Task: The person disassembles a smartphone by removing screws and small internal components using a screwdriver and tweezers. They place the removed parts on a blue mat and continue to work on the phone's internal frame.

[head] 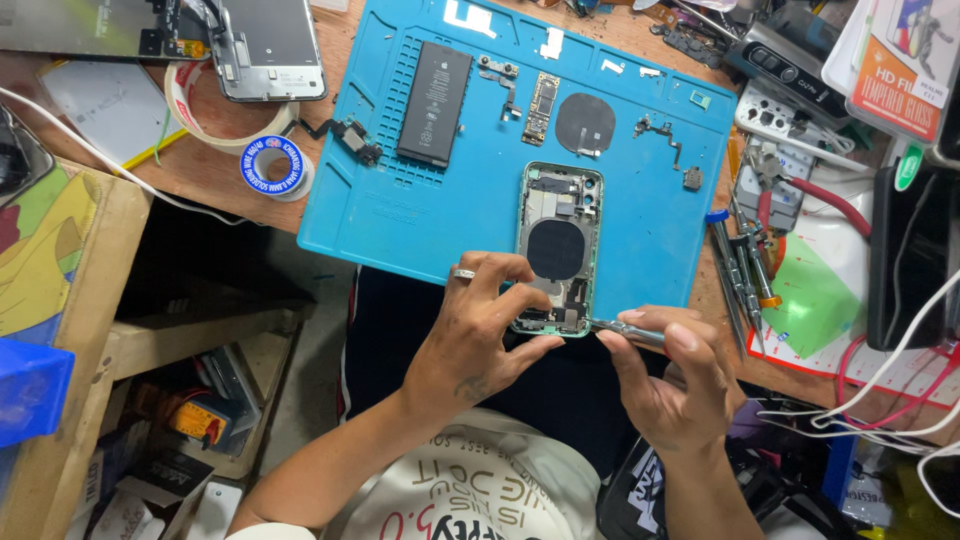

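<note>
Two hands work at the blue mat's near edge: left hand curls, pinching the opened phone housing; right hand pinches tweezers, tip at its bottom corner.

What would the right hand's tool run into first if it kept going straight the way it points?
The right hand holds a thin metal tool pointing left at the lower end of the opened phone. It would probably meet the small parts there first; depth is unclear.
</note>
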